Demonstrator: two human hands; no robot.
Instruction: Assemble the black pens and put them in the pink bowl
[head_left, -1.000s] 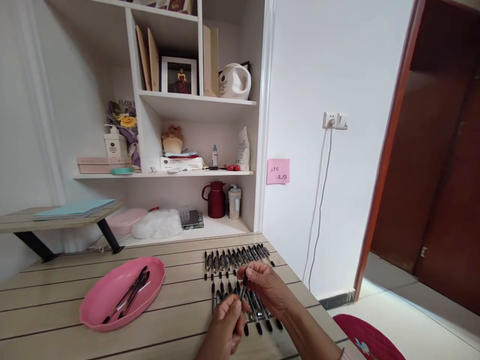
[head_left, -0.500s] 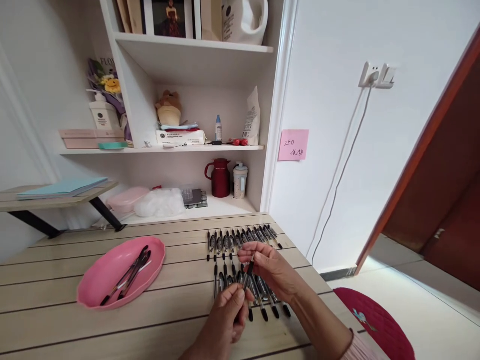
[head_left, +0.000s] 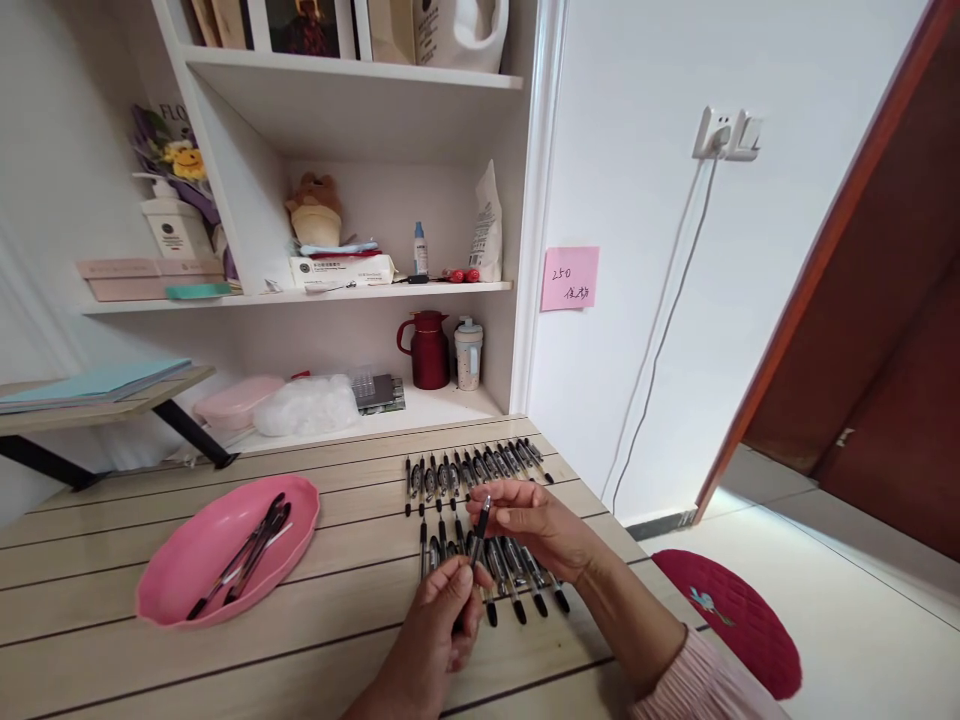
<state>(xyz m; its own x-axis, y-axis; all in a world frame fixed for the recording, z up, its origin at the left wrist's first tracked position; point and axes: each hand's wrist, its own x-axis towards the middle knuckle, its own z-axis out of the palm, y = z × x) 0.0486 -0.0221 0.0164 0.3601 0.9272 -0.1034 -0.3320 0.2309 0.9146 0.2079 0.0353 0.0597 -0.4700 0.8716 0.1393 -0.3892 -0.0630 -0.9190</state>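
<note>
My left hand (head_left: 450,610) is closed in a pinch around the lower part of a black pen (head_left: 481,522). The pen tilts upward, and its silvery tip points away from me. Around that tip is my right hand (head_left: 544,528), its fingers stretched out and its thumb a little apart from the pen. Under and behind both hands, several pens with black ends (head_left: 517,610) lie side by side in a near row, partly hidden by the hands. A far row of similar black pens (head_left: 454,478) lies beyond it.
To the left, a pink scalloped tray (head_left: 161,590) holds a few black pens (head_left: 251,555). White shelves (head_left: 360,70) stand behind the table, with a red jug (head_left: 430,352) and a tumbler (head_left: 469,355) on the lowest one. A red stool (head_left: 739,620) is at the right.
The view has shifted slightly to the right. My right thumb and fingers have loosened around the pen's upper end, and its silvery tip now shows. My left hand keeps its hold.
</note>
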